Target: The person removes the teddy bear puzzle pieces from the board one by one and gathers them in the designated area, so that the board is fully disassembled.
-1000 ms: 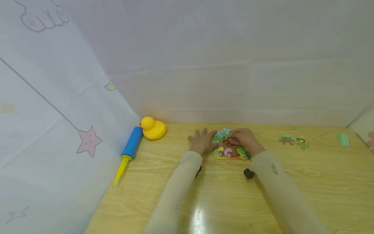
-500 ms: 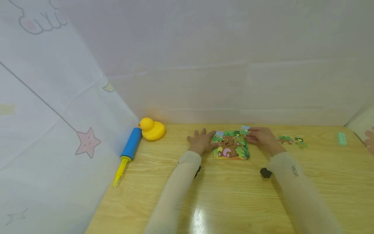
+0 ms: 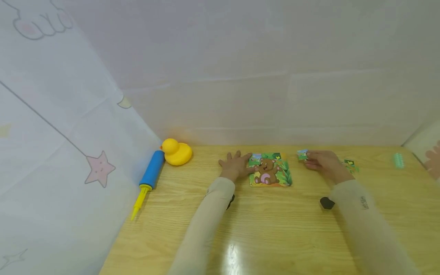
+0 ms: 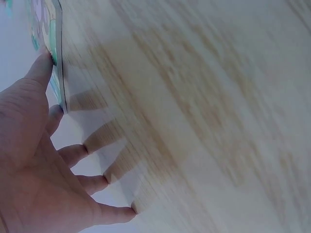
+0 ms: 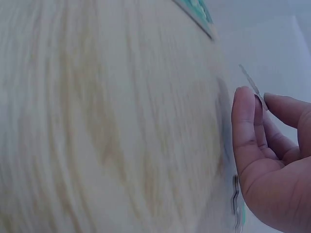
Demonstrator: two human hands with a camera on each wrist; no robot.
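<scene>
A bear picture puzzle [image 3: 269,172] lies flat near the back of the wooden table. My left hand [image 3: 235,167] rests at its left side, fingers spread; in the left wrist view the thumb [image 4: 43,68] lies over the puzzle's edge and the other fingertips touch the tabletop. To the right of the puzzle, my right hand [image 3: 324,163] pinches a puzzle piece [image 3: 302,155] with green and blue print. The right wrist view shows that piece [image 5: 250,80] edge-on between thumb and fingers, raised off the table. Loose puzzle pieces [image 3: 350,165] lie beyond the right hand, partly hidden by it.
At the back left sit a yellow rubber duck [image 3: 177,152] and a blue and yellow hand pump [image 3: 151,173]. A small pale green bumpy item [image 3: 398,160] lies at the far right. White cloth walls [image 3: 220,107] border the table.
My right hand has lifted a piece away from the puzzle's upper part and carried it right, towards the loose pieces. The bear picture is uncovered. The left hand has stayed in place.
</scene>
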